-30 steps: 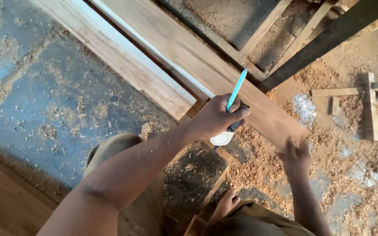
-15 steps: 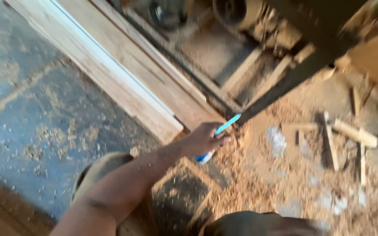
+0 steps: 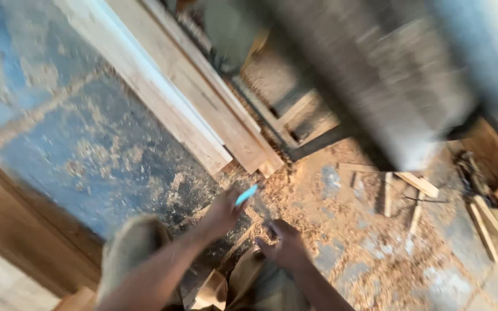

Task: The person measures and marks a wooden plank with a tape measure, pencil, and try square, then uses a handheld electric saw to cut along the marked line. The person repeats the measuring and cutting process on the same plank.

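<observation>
Motion blur softens the whole view, yet a slim light-blue pen (image 3: 246,195) stands out just below the middle of the frame. It looks like a short, straight stick of pale turquoise; only its upper part shows, and the lower end is hidden inside the left hand (image 3: 221,213). Its long axis runs on a diagonal, from lower left up to upper right, with the free end pointing toward the cut ends of the planks (image 3: 203,124). Those fingers are curled closed around the pen's hidden end.

Just to the right and a little lower, the right hand (image 3: 282,246) hangs near the floor (image 3: 364,230), close to the left hand but apart from it. Its fingers look bent inward; blur keeps me from telling whether they grip anything.

Sawdust and shavings cover the floor beneath both hands. Long pale planks lie side by side from the upper left down to the centre, ending just above the pen. Short wood offcuts (image 3: 413,184) lie scattered at the right.
</observation>
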